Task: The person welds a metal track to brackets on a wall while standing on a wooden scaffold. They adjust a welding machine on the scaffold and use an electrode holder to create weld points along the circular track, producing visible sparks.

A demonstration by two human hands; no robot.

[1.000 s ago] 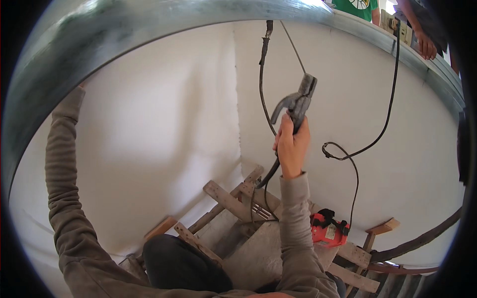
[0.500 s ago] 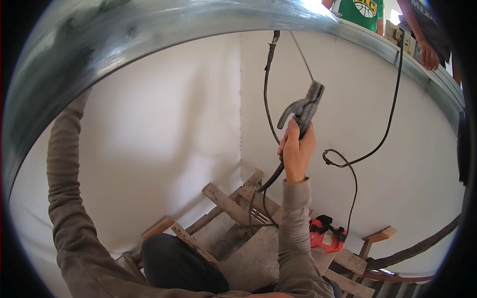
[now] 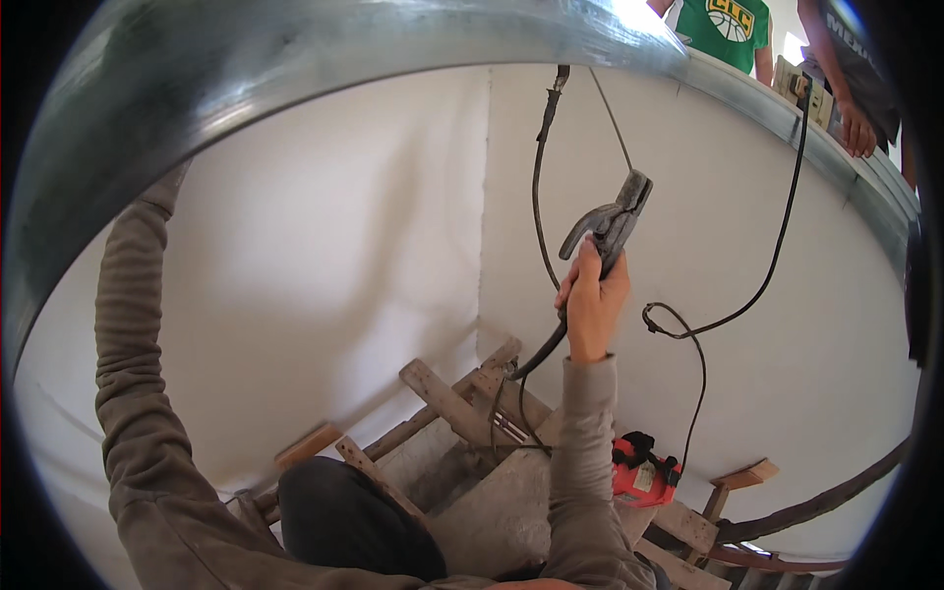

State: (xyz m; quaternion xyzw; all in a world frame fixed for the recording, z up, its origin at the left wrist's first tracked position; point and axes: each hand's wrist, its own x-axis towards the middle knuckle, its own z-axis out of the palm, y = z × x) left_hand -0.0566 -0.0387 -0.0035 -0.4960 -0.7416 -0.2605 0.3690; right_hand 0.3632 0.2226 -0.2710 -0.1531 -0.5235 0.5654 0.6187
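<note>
My right hand (image 3: pixel 596 305) is wrapped round the dark handle of a welding electrode holder (image 3: pixel 616 221), its lever on the left side. A thin rod (image 3: pixel 611 117) runs from the holder's head up behind a curved galvanized metal beam (image 3: pixel 324 44). A thick cable (image 3: pixel 546 344) hangs from the handle. My left forearm (image 3: pixel 133 324) reaches up at the far left to the beam's underside, where the cuff shows and my left hand is hidden.
A white wall corner (image 3: pixel 484 197) is behind. Below are wooden planks (image 3: pixel 442 398), my dark-clothed knee (image 3: pixel 349 521) and a red machine (image 3: pixel 637 482) with cords. Looped cable (image 3: pixel 747 305) hangs at right. Two people (image 3: pixel 718 29) stand beyond the beam; one's hand (image 3: pixel 855 133) hangs over it.
The beam, wall corner and upper cables sit lower and slightly right in the picture. My right hand with the holder has shifted slightly down and right too, still gripping it.
</note>
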